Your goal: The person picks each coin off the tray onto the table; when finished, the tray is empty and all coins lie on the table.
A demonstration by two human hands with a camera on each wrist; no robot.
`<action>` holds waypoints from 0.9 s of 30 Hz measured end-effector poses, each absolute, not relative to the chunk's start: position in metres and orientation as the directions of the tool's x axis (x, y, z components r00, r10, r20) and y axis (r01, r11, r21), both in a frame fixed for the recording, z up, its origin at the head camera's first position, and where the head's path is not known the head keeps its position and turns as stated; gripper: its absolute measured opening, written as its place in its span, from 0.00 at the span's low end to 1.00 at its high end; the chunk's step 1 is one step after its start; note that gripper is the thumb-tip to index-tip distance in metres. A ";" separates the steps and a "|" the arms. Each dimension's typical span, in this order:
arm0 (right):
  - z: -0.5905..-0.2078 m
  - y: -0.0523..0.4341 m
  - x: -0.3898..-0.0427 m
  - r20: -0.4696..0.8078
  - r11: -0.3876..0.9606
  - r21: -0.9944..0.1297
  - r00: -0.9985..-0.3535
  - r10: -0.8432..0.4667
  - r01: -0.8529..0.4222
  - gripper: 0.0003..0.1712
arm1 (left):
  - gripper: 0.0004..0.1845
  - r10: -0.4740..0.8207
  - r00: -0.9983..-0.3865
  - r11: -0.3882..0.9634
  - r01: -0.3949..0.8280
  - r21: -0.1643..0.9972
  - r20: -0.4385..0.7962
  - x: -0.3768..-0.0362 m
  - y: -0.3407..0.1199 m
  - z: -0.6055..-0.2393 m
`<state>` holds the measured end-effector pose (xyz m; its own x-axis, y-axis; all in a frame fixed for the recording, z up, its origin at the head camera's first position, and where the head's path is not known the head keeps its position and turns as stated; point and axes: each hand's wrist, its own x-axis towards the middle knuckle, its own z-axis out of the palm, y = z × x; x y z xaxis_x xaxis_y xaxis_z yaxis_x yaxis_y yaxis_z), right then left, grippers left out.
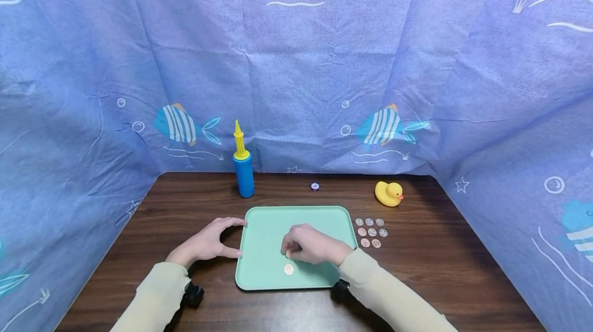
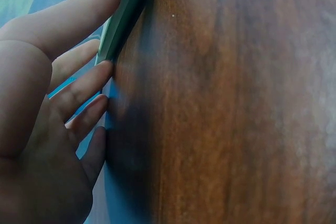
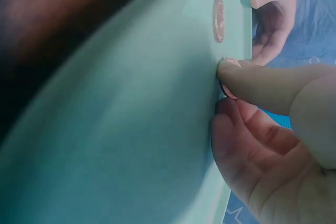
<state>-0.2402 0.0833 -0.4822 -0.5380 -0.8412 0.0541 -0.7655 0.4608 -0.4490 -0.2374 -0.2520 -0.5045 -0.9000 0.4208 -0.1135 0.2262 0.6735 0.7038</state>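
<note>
Head view, from left to right: the left hand (image 1: 206, 243) rests on the wooden table (image 1: 440, 270) at the left edge of the green tray (image 1: 268, 229), fingers gently curved and spread, thumb and forefinger tips touching the rim; the left wrist view shows the fingers (image 2: 84, 85) lying fairly straight against that edge. The tray's long axis runs away from the person. On the tray floor the right hand (image 1: 311, 245) pinches a coin (image 3: 229, 77) between thumb and forefinger, fingers narrow and curled; the coin stands tilted on its edge against the tray, right at the fingertips. A second coin (image 1: 289, 269) lies flat just nearer the person than those fingertips. Right of the tray, well past the knuckles, a cluster of coins (image 1: 370, 232) lies in rows. Behind stand a blue pump (image 1: 243, 167), a small disc (image 1: 315, 186) and a yellow duck (image 1: 388, 193) whose beak points right
</note>
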 end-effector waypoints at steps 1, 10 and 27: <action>-0.483 0.084 -0.241 0.053 0.459 -0.463 -0.540 -0.840 -0.759 0.04 | 0.44 0.420 -0.900 0.673 0.225 0.705 -0.113 -0.238 -0.252 -0.505; -0.486 0.100 -0.243 0.028 0.471 -0.561 -0.584 -0.811 -0.681 0.02 | 0.44 0.425 -0.899 0.680 0.238 0.693 -0.108 -0.238 -0.253 -0.506; -0.476 0.145 -0.241 0.102 0.449 -0.636 -0.646 -0.757 -0.627 0.01 | 0.43 0.437 -0.893 0.677 0.248 0.692 -0.107 -0.236 -0.251 -0.502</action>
<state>-0.2411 0.1452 -0.4764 -0.6456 -0.7568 0.1022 -0.6275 0.4494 -0.6358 -0.2356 -0.2509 -0.5023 -0.8933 0.4366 -0.1065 0.2485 0.6774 0.6924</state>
